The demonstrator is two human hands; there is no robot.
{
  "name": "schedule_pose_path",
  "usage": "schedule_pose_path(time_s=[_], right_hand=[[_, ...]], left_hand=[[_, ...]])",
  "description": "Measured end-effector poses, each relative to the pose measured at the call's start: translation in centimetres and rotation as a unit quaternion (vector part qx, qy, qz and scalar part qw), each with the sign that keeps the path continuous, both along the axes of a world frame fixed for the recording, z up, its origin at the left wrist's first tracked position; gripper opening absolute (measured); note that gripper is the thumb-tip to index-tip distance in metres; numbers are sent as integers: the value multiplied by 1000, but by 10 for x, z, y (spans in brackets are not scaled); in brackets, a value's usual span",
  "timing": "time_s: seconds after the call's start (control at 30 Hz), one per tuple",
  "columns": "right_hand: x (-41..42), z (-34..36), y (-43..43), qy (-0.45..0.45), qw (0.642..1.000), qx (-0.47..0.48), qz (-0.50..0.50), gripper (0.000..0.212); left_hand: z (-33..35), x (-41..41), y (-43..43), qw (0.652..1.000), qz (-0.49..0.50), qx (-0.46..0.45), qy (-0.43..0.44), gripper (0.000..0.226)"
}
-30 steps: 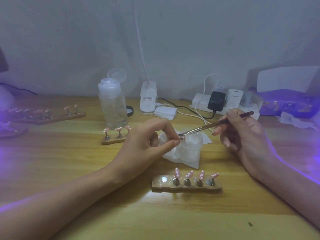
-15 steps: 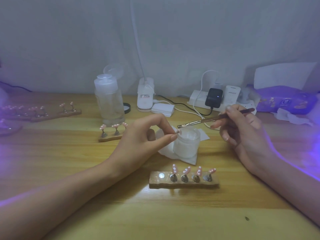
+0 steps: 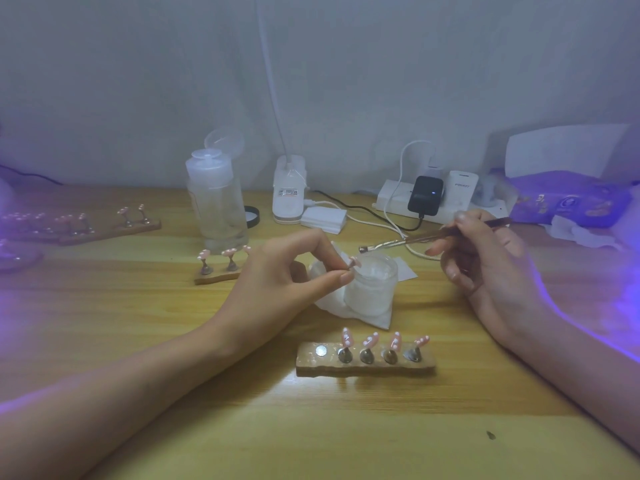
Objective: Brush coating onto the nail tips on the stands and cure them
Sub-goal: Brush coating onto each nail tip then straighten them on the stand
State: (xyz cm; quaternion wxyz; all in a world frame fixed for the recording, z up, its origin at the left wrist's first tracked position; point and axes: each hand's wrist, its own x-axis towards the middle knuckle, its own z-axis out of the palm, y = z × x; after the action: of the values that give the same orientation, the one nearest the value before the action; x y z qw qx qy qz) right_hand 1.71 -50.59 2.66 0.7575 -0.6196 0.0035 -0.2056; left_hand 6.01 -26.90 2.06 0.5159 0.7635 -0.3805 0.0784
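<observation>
While the left hand (image 3: 277,271) pinches a pink nail tip (image 3: 354,262) over the frosted jar (image 3: 372,289), the right hand (image 3: 485,261) grips the brush (image 3: 408,241). Its bristles hang apart from the tip.

jar (image 3: 369,287) on tissue (image 3: 375,315), stand (image 3: 365,363) before it, bottle (image 3: 216,206) behind left, power strip (image 3: 394,199) behind right

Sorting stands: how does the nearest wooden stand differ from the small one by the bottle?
The nearest stand lies before the frosted jar; the small stand sits angled by the clear bottle, its right end behind the left hand. The nearest stand holds four nail tips plus a bare metal disc; the small stand shows three. Both are wooden, with pink tips.
</observation>
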Motion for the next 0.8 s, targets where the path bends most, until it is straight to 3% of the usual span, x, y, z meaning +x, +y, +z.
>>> schedule_pose_path(time_s=[0.8], right_hand=[[-1,1,2,8,999,-32,-27,29]], left_hand=[[-2,1,-1,998,-4,-18,53,16]])
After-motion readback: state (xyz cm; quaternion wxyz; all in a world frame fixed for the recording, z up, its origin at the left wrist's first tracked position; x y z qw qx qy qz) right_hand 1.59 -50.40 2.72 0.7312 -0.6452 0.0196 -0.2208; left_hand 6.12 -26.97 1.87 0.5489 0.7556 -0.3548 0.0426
